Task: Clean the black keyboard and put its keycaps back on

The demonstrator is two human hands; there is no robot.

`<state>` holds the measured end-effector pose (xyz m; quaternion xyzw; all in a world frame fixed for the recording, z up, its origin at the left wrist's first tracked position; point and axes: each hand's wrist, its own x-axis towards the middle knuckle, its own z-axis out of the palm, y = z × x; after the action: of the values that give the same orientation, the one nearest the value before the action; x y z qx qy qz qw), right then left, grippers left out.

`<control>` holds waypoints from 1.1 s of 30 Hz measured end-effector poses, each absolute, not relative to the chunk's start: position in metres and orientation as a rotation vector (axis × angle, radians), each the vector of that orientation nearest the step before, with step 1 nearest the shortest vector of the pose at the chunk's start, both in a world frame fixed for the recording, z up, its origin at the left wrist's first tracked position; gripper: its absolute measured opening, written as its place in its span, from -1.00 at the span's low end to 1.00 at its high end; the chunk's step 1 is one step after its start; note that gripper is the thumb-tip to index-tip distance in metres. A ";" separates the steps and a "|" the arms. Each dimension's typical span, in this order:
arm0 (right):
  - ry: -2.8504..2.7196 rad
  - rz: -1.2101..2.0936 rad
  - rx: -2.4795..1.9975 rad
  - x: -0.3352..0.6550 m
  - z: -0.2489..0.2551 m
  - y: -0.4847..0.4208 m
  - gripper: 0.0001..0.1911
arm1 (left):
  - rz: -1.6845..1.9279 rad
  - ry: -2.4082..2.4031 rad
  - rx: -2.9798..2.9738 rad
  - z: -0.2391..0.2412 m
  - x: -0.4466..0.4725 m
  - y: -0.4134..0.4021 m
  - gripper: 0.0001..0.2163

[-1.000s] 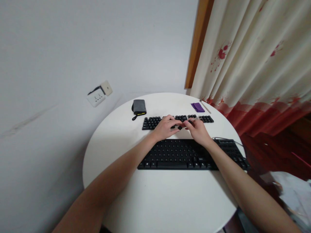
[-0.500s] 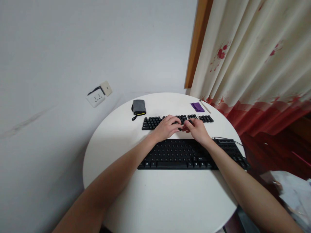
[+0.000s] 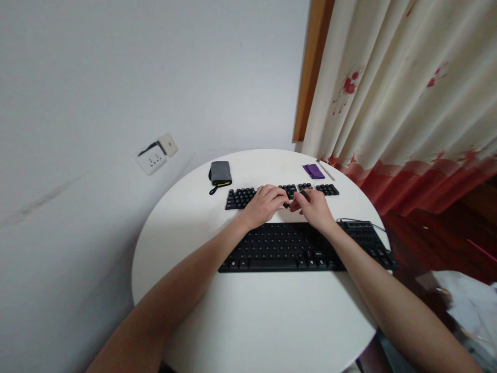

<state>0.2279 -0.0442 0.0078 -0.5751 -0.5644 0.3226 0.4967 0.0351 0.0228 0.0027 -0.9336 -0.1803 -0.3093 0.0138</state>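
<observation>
My left hand [image 3: 266, 203] is closed, thumb and fingers pinching a small black keycap [image 3: 286, 205]. Facing it, my right hand [image 3: 313, 205] has its fingers curled round a small dark keycap puller [image 3: 305, 195] with thin wire showing beyond the fingers. Both hands are over the strip of table between a black keyboard [image 3: 272, 247] and rows of loose black keycaps [image 3: 240, 197]. Most of the keyboard's main area shows bare key stems, while some keys remain along its bottom row. My right forearm covers part of the keyboard.
On the round white table [image 3: 248, 316] lie a grey pouch [image 3: 221, 172] with a strap at back left, a folded purple cloth [image 3: 313, 171] and a thin brush-like stick [image 3: 326, 171] at back right. A wall socket [image 3: 151, 159] is left; a curtain [image 3: 373, 103] hangs right.
The view has shifted slightly. My left fingers have drawn closer together round the keycap; my right hand stays nearly in place.
</observation>
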 end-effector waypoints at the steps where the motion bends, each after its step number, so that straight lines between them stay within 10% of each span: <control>1: -1.408 0.769 -1.396 0.229 0.007 -0.044 -0.65 | -1.022 -0.603 -2.905 0.003 0.035 0.024 -0.82; 33: -1.059 0.461 -1.292 0.254 0.027 -0.039 -0.60 | -0.750 -0.929 -2.918 -0.002 0.056 0.042 -0.86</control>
<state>0.2539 -0.0387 0.0266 -0.5683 -0.4657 0.2029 0.6473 0.0556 0.0420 -0.0018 -0.9256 -0.2945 -0.2378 -0.0055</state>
